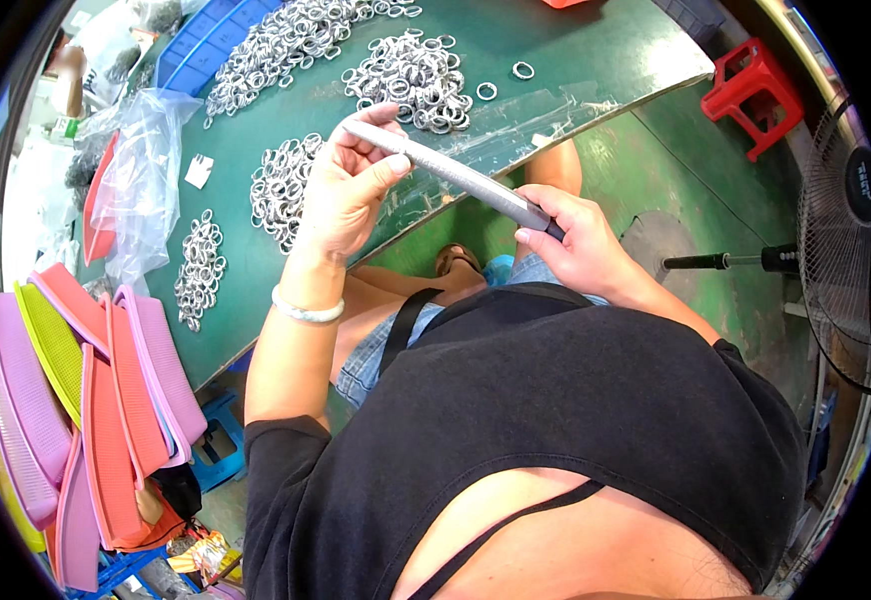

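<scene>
A grey metal ring mandrel (461,176), long and tapered, slants across above the table's front edge. My right hand (578,240) is wrapped round its thicker end, where a dark handle partly shows. Around the narrower end, my left hand (351,190) is closed, with the thumb below and the fingers curled above. Any ring between those fingers is hidden. Silver metal rings lie on the green table: a heap (411,80) just beyond the mandrel, another pile (281,190) beside my left wrist, and a smaller group (201,268) farther left.
A large spread of rings (281,50) lies at the back near a blue plastic basket (196,45). Clear plastic bags (141,180) sit to the left. Coloured plastic baskets (121,400) are stacked at lower left. To the right stand a red stool (753,95) and a fan (836,240).
</scene>
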`<state>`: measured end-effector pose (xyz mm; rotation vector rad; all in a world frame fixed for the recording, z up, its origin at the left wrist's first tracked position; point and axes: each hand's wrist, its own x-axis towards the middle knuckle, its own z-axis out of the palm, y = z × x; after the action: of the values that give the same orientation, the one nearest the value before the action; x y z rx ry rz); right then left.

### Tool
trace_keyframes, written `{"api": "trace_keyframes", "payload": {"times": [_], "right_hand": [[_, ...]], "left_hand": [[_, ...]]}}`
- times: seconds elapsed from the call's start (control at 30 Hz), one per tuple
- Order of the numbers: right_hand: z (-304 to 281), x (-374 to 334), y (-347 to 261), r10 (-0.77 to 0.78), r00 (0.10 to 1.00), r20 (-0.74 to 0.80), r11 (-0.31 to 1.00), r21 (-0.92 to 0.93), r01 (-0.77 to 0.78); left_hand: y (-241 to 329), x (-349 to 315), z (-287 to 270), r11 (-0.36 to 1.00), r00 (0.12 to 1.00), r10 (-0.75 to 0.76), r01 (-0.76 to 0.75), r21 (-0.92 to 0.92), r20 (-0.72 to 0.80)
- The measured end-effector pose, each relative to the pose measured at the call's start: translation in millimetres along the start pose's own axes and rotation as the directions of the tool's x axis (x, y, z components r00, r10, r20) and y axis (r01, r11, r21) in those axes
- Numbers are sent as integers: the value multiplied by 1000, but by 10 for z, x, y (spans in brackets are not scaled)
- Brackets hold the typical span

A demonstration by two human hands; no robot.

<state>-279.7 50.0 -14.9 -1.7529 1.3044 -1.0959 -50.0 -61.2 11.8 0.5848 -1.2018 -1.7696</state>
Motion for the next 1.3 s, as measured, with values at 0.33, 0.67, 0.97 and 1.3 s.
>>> {"api": "trace_keyframes", "payload": {"times": [0.33, 0.67, 0.97, 1.3], "right_hand": [[-2, -8, 2, -143, 988, -64, 975, -183, 129], [-10, 16, -8, -202, 979, -38, 941, -285, 183], [-17, 20, -23, -212, 977, -20, 931, -310, 195], [-33, 35, -19, -223, 975, -16, 922, -328, 206]], "left_hand": [[-17, -139, 28, 985, 990, -91, 106, 138, -111], [-63, -176, 182, 994, 994, -76, 82, 77, -79], [-123, -231, 93, 989, 989, -120, 126, 71, -90], [-88, -228, 89, 981, 984, -149, 159, 108, -93]]}}
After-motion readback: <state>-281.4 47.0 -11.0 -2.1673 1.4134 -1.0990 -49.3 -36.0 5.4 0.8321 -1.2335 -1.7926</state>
